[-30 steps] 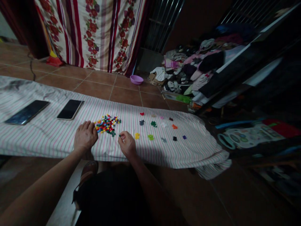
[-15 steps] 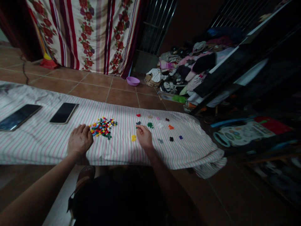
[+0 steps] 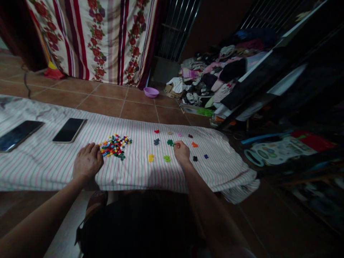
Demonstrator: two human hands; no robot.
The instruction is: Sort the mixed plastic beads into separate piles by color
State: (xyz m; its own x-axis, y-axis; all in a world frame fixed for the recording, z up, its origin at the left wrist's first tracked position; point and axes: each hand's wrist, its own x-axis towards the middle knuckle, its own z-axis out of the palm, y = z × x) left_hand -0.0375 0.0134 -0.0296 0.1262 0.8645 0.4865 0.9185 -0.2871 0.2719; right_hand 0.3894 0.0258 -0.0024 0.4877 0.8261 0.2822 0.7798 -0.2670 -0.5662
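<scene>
"Striped white cloth (image 3: 129, 175) covers the work surface; red-brown floor tiles (image 3: 102, 104) lie beyond its far edge. State the position of the small plastic pieces."

"Mixed pile of multicoloured pieces (image 3: 114, 146): left of centre. Single-colour clusters: spread to its right, including yellow cluster (image 3: 151, 158) and light-green cluster (image 3: 167, 158) on the near side."

"Left hand (image 3: 87, 160)?"

"Palm down on the cloth, at the pile's left side. Fingers lie close together; whether they cover a piece cannot be determined."

"Right hand (image 3: 181, 151)?"

"At the right side of the dark-green cluster (image 3: 170, 142). Fingertips are narrow, nearly together; a piece between them cannot be confirmed."

"Other items?"

"Black-screened phone (image 3: 69, 130): left of the pile. Larger dark-screened device (image 3: 20, 134): farther left. Round purple basin (image 3: 151, 92): on the floor, far side."
</scene>
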